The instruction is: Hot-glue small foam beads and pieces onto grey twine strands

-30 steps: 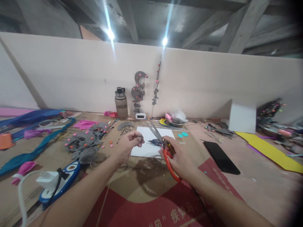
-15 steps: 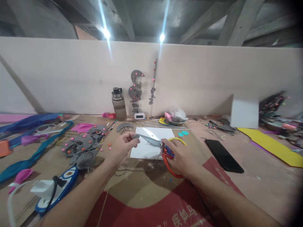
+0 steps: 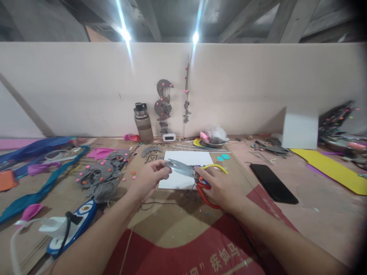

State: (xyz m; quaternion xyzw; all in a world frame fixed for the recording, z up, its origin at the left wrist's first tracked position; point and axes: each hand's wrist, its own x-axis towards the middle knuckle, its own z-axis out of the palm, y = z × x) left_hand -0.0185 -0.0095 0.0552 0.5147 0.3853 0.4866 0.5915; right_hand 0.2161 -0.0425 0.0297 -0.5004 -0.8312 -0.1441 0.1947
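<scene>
My right hand is wrapped round the handles of a pair of scissors. Yellow and red show on the handles, and the metal blades point left with only a narrow gap between them. Thumb and fingers of my left hand are pinched at the blade tips on a small grey piece, now mostly hidden by the fingers and blades. Beneath the scissors lies a white sheet on the brown cardboard. Dark loose thread trails in front of the sheet.
On the left are grey felt-like pieces with pink and orange pompoms, grey yarn and a blue-white power strip. A bottle and small clock stand behind. At right lie a black phone and yellow sheet.
The scissor blades have come closer together, and their tips are now right at my left fingertips. The grey piece shows less than before. The view has tilted slightly.
</scene>
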